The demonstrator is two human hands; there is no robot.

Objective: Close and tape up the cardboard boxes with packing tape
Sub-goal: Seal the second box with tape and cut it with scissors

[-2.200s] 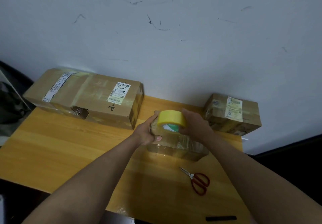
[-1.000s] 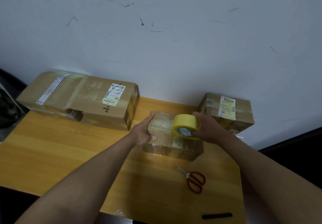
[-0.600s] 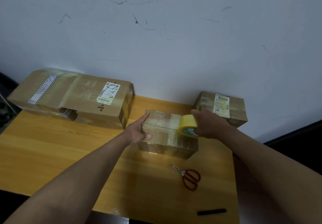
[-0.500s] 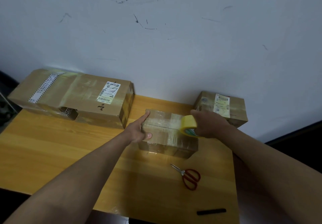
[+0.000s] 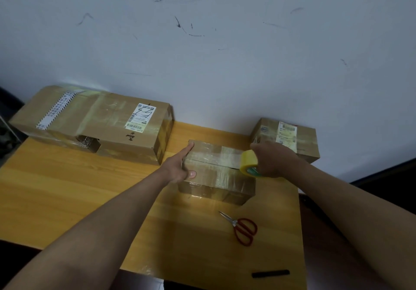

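At the middle of a yellow wooden table (image 5: 67,190), a person seals a small cardboard box (image 5: 216,177), its flaps already down and glossy with layers of clear tape. The left hand (image 5: 179,168) lies flat against the box's nine o'clock end, fingers straight along the edge and thumb pressed on the top, bracing it. The right hand (image 5: 270,160) grips a yellow tape roll (image 5: 248,162) at the box's three o'clock end, fingers curled round the roll, which stands on edge touching the lid. The box looks light and fairly stiff, though its taped skin is likely slick, so a flat palm on the end wall seems the sounder hold; the roll is rigid and best held through its core, and the sticky strip may fold on itself if it slackens. At ten o'clock from the small box sits a long cardboard box (image 5: 94,123) with a white label and a torn opening in its near side; at two o'clock, just behind the right hand, stands a squat labelled box (image 5: 304,141). Red-handled scissors (image 5: 242,227) lie at five o'clock, near the box, within reach for the cut. A black marker-like stick (image 5: 270,273) rests farther off near the table's front edge. Nothing blocks the roll's path except the neighbouring squat box close by.
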